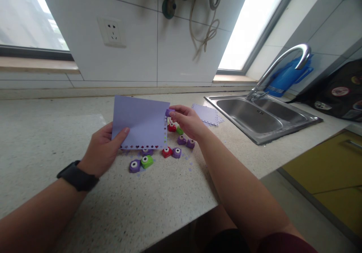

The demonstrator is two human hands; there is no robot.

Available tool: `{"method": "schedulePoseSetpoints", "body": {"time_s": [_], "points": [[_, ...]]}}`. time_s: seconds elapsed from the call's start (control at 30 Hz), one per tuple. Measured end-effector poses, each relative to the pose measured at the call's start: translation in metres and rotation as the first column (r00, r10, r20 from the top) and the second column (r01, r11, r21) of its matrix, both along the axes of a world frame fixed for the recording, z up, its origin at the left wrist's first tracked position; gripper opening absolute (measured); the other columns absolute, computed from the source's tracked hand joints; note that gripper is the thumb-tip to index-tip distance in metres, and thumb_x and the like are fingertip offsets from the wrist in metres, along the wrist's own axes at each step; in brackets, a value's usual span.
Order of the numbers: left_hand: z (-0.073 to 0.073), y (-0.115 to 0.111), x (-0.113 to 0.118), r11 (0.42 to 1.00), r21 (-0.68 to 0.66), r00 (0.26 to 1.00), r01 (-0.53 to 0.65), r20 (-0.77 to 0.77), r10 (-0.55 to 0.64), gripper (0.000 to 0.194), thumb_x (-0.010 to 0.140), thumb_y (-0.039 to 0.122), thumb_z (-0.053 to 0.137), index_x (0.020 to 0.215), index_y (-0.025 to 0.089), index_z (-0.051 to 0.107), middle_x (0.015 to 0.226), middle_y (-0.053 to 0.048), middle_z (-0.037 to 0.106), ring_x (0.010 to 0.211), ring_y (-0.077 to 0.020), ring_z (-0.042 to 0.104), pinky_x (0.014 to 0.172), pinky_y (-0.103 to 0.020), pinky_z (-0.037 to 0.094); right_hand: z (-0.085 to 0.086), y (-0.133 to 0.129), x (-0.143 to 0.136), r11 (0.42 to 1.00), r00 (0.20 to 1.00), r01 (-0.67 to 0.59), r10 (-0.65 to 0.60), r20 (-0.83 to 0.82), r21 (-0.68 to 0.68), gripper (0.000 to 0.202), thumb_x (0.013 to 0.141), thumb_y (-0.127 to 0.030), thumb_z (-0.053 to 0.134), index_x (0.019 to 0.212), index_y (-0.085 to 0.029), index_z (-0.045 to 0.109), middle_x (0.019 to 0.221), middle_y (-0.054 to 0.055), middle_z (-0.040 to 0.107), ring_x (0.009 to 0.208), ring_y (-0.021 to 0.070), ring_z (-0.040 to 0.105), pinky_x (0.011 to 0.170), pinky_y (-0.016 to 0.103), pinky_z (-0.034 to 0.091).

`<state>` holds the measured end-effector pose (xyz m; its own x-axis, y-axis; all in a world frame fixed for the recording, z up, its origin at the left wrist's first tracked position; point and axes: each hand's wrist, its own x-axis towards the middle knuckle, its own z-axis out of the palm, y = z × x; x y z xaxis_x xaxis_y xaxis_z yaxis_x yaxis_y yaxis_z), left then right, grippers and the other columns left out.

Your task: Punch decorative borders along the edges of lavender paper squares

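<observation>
A lilac paper sheet (140, 123) is held up above the counter, with small shapes cut along its bottom and right edges. My left hand (105, 147) grips its left side, thumb on the front. At the upper right edge of the sheet, my right hand (186, 121) is closed on a small purple punch (169, 112), which touches the paper. Below and beside the sheet lie several more punches, among them a green one (147, 161), a purple one (135, 166) and a red one (167, 152). The sheet partly hides some of them.
Punched lilac sheets (205, 114) lie behind my right hand. Tiny paper bits are scattered on the counter (113, 207). At the right are a steel sink (249, 113) with a faucet (283, 59), a blue jug (287, 77) and a black bag (333, 91).
</observation>
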<state>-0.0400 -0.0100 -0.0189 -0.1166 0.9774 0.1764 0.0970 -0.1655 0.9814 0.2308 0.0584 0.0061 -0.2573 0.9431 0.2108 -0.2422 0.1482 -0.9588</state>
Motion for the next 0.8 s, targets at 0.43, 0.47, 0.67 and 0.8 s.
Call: {"method": "schedulePoseSetpoints", "body": {"time_s": [0.43,0.47,0.67,0.8], "points": [[0.0,-0.0006,-0.0005,1.0,-0.012,1.0,0.01,-0.007,-0.01,0.035,0.085,0.043,0.079,0.114,0.024,0.076,0.1,-0.005,0.082,0.088,-0.0241,0.078,0.085,-0.038,0.066,-0.0011,0.0012,-0.0013,1.0,1.0,0.007,-0.008,-0.027,-0.018,0.034,0.069,-0.035,0.094,0.097,-0.022,0.079,0.093,0.002,0.074,0.081,0.0136,0.06,0.078,0.032,0.046],[0.0,-0.0005,-0.0007,1.0,-0.016,1.0,0.013,-0.006,-0.013,0.035,0.085,0.043,0.079,0.114,0.024,0.076,0.1,-0.005,0.082,0.088,-0.0238,0.078,0.084,-0.037,0.066,-0.0012,0.0014,-0.0011,1.0,1.0,0.007,-0.007,-0.021,-0.017,0.034,0.069,-0.035,0.093,0.097,-0.022,0.079,0.093,0.002,0.074,0.08,0.0134,0.059,0.078,0.032,0.046],[-0.0013,-0.0001,-0.0018,0.999,-0.023,1.0,0.028,-0.008,-0.029,0.037,0.086,0.045,0.079,0.115,0.024,0.076,0.101,-0.005,0.082,0.086,-0.0239,0.078,0.083,-0.037,0.066,-0.0026,0.0027,0.0005,1.0,1.0,0.005,-0.005,0.004,0.009,0.033,0.072,-0.034,0.092,0.1,-0.022,0.08,0.096,0.002,0.075,0.083,0.0141,0.061,0.081,0.033,0.047],[-0.002,0.0002,-0.0021,0.999,-0.011,0.999,0.03,-0.02,-0.03,0.036,0.086,0.046,0.079,0.114,0.024,0.076,0.102,-0.005,0.082,0.087,-0.0239,0.077,0.083,-0.037,0.066,-0.0025,0.0025,0.0005,1.0,1.0,-0.003,0.004,-0.002,0.017,0.031,0.073,-0.033,0.092,0.1,-0.024,0.081,0.097,0.002,0.076,0.086,0.0145,0.063,0.084,0.034,0.047]]}}
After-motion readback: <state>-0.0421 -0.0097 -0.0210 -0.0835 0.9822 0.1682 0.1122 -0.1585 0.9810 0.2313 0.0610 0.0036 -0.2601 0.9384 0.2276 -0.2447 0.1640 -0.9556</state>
